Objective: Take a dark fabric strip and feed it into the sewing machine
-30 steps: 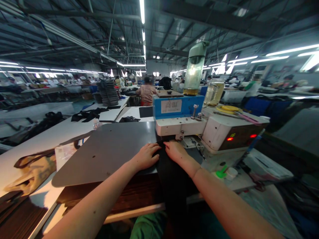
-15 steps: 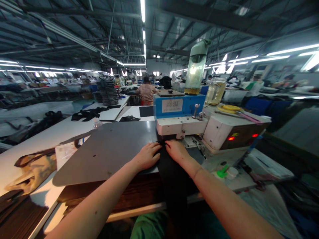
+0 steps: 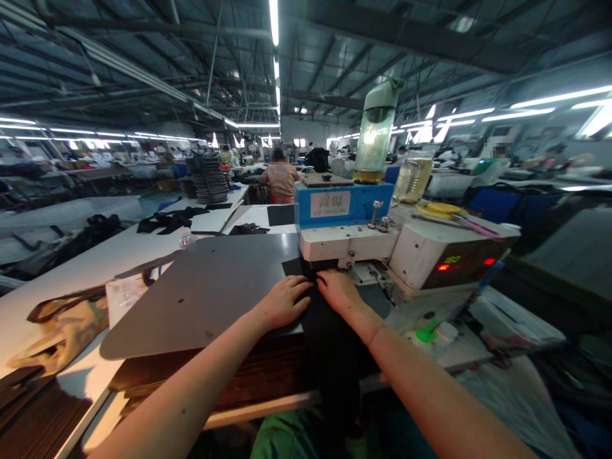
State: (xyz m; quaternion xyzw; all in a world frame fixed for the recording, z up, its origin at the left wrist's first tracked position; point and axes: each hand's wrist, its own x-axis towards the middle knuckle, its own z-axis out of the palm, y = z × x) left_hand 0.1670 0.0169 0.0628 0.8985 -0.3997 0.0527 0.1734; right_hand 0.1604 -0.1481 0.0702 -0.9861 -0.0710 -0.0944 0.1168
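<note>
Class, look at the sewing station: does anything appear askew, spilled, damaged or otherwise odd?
Nothing is spilled or broken. One oddity: the tall green-capped clear bottle stands atop the blue and white sewing machine, above both hands pressing the black fabric strip.

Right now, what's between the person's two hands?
In the head view, only the black fabric shows between the left hand and right hand, running under the machine.

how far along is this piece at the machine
Done: a corner of the black fabric strip already pokes out left of the sewing machine head. In hand: left hand and right hand press it flat on the grey plate. Left: most of the strip hangs off the table edge, unfed.
</note>
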